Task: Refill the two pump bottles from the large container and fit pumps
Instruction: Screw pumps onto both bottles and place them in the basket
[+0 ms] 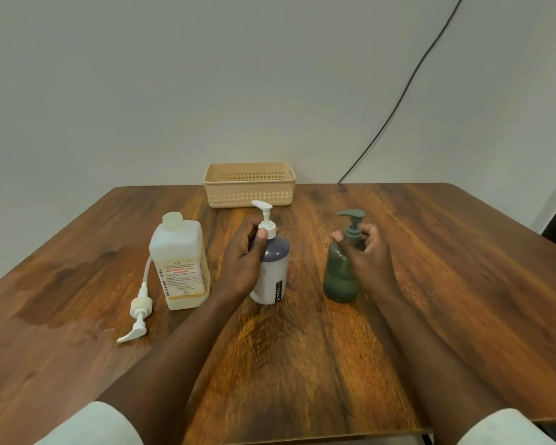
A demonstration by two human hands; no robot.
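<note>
White bottle point(270, 271): upright, long axis vertical, inside the left hand point(243, 261); pump on.
Green bottle point(340, 274): upright, just left of the right hand point(368, 260); pump on.
Left hand: wrapped around the shoulder, thumb at the pump collar.
Right hand: fingers curled narrowly around the green pump's neck, holding it.
Container point(180, 264): open, left of the left hand, nearer that hand.
Loose pump point(138, 311): flat beside the container.
Basket point(249, 184): beyond both hands.

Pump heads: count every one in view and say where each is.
3. A white pump on the purple-and-white bottle, a green pump on the green bottle, and a loose white pump lying beside the large container.
</note>
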